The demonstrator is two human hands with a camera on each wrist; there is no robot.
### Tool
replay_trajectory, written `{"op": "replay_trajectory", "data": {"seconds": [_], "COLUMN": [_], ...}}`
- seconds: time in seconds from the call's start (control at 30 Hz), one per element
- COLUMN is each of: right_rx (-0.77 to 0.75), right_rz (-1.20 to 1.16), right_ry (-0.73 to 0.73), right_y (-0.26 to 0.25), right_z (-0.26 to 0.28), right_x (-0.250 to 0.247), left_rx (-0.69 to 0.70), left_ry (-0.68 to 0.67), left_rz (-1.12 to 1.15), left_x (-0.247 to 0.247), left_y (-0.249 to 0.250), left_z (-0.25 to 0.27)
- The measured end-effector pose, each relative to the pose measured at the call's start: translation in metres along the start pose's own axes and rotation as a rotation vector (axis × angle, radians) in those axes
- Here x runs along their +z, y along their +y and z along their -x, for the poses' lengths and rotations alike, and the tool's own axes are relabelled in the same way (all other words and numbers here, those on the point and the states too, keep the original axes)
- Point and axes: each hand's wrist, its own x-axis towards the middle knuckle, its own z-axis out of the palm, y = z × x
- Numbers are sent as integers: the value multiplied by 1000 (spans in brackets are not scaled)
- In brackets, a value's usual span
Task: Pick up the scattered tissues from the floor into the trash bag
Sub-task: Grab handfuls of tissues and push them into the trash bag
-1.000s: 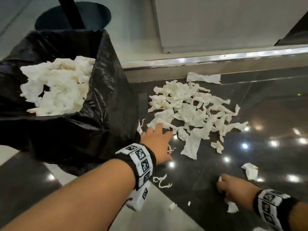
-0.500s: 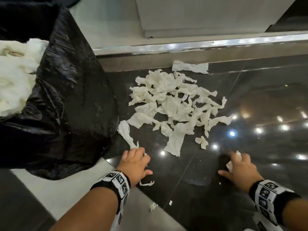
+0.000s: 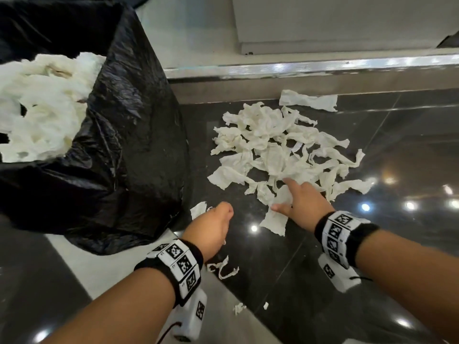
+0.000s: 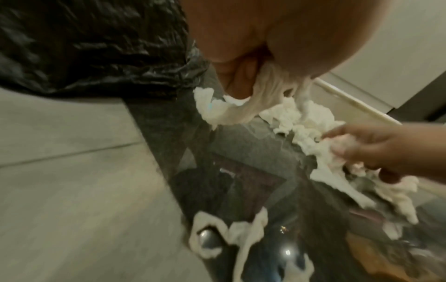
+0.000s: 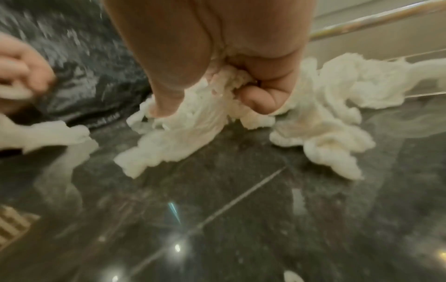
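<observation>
A heap of torn white tissues (image 3: 278, 147) lies on the dark glossy floor. The black trash bag (image 3: 129, 135) stands open at the left, holding a mass of white tissue (image 3: 47, 105). My left hand (image 3: 218, 217) is curled beside the bag and grips a tissue strip (image 4: 224, 110) that hangs from the fingers. My right hand (image 3: 298, 202) is on the near edge of the heap. In the right wrist view its curled fingers (image 5: 263, 99) clutch a wad of tissue (image 5: 193, 122), with the forefinger stretched out over the pile.
A loose shred (image 3: 223, 268) and small scraps (image 3: 239, 307) lie near my left wrist. A single strip (image 3: 308, 100) lies by the metal-edged step (image 3: 298, 68) at the back. A pale floor band (image 3: 104, 264) runs under the bag.
My right hand moved forward and left from the bare floor onto the heap and grasped tissue. My left hand closed on the strip beside the bag. The view shifted right.
</observation>
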Motion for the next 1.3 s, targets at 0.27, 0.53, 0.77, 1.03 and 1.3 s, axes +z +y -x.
{"op": "replay_trajectory", "data": {"seconds": [0.27, 0.53, 0.77, 1.03, 1.3], "right_rx": [-142, -161, -305, -300, -169], "right_rz": [-49, 121, -29, -354, -423], "right_ry": [232, 51, 168, 252, 110], "right_y": [-23, -38, -56, -50, -22], "right_z": [-24, -55, -32, 29, 33], "right_x": [-5, -14, -24, -66, -59], "left_rx": [-133, -234, -69, -46, -91], "left_ry": [-158, -122, 103, 26, -149], "left_rz": [-437, -286, -98, -211, -388], "left_x": [8, 4, -32, -33, -1], "left_y": [-27, -50, -10, 2, -5], "left_z": [23, 8, -20, -90, -108]}}
